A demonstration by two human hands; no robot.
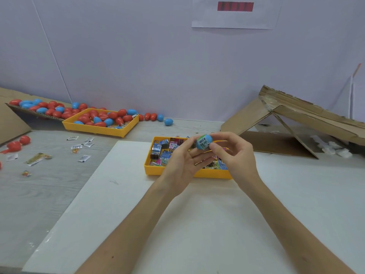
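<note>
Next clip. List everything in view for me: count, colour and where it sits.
blue egg: one, blue, with a printed packet against it, held above the near tray
near tray: one, yellow, on the white board
printed packets: many, mixed colours, in the near tray
far tray: one, yellow, back left
plastic eggs: dozens, red and blue, in the far tray, on a cardboard flap, and loose on the table
sachets: several, white, on the table at left
white board: one, white, in front
cardboard box: one, brown, collapsed, at right
paper sheet: one, white with a red strip, on the wall
left hand: fingers touch the blue egg
right hand: pinches the blue egg
</note>
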